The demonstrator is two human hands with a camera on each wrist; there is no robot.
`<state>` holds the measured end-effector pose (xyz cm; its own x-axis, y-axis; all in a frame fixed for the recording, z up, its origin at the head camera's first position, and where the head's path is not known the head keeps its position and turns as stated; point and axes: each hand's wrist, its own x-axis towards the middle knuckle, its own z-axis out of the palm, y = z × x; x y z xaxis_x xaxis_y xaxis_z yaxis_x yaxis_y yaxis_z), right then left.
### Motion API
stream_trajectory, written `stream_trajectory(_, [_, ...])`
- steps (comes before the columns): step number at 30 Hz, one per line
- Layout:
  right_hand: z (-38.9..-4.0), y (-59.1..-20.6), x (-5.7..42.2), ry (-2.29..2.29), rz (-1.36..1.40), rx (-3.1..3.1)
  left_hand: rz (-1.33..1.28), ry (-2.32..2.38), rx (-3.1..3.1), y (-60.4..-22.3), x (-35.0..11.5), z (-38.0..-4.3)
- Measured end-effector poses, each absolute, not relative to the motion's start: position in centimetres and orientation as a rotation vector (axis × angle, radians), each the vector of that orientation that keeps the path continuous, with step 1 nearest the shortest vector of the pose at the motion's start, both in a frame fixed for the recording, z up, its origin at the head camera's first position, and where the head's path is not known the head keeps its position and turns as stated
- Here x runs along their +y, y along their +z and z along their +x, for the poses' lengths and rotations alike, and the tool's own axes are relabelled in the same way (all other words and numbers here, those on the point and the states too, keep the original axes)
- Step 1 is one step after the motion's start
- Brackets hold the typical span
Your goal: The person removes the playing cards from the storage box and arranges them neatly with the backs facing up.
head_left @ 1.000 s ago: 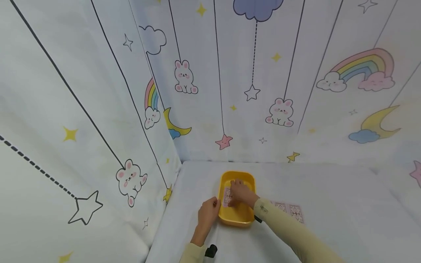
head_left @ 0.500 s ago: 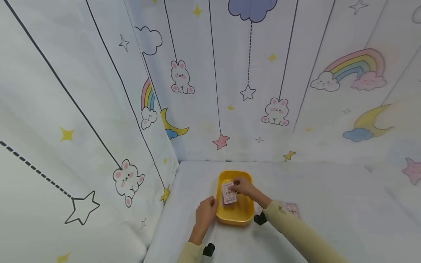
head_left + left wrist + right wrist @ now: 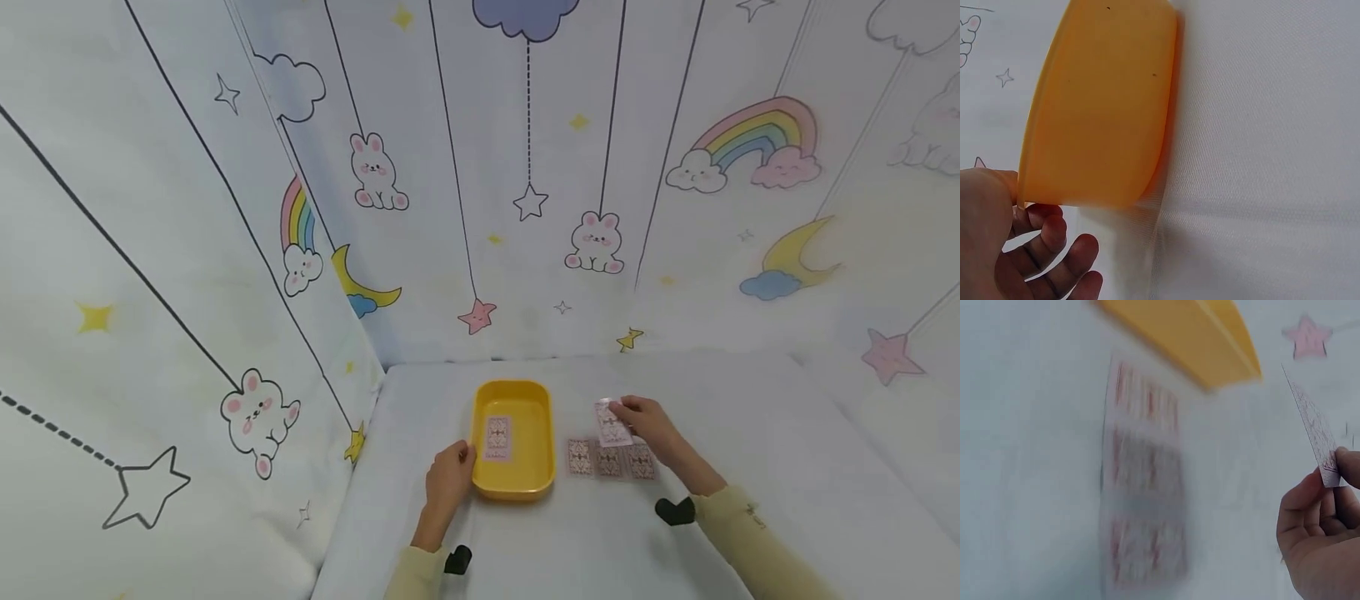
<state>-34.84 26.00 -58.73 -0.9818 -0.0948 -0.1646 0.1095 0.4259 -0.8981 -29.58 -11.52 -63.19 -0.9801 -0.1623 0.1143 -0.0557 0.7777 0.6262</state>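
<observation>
My left hand (image 3: 448,477) pinches the left rim of a yellow plastic tray (image 3: 517,489); in the left wrist view, the thumb and index finger clasp the edge while the other fingers curl loosely below. One playing card (image 3: 497,438) with a pink patterned back lies inside the tray. Between thumb and fingers of my right hand (image 3: 651,429) is another playing card (image 3: 612,423), held up over the table to the right of the tray. Just beneath it, three cards (image 3: 609,460) lie side by side in a row, patterned backs up; in the right wrist view they look blurred.
A white cloth covers the table (image 3: 570,542). Behind and to the left stand white fabric walls (image 3: 442,100) printed with rabbits, stars, clouds and rainbows. A dark wrist device (image 3: 675,511) shows beside the right sleeve.
My right hand has lifted a card out of the tray and carried it right, above the row of cards. The left hand keeps its hold on the rim. The head view has shifted.
</observation>
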Motion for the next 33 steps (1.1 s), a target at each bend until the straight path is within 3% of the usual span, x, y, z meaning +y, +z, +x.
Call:
stream_trajectory(5, [-33.8,-60.4,31.8,-1.493,0.108,2.540,0.197,-0.967,-2.837,-63.1,-11.8,-29.7])
stream_trajectory(12, [-33.2,-62.3,35.1,-1.383,0.202,2.517,0.230,-0.979,-2.856,-63.1,-12.1,-29.7])
stream_trajectory(33, [-32.4,-64.9,35.1,-1.115,0.237,2.826,0.192,-0.981,-2.850,-63.3,-11.7,-29.8])
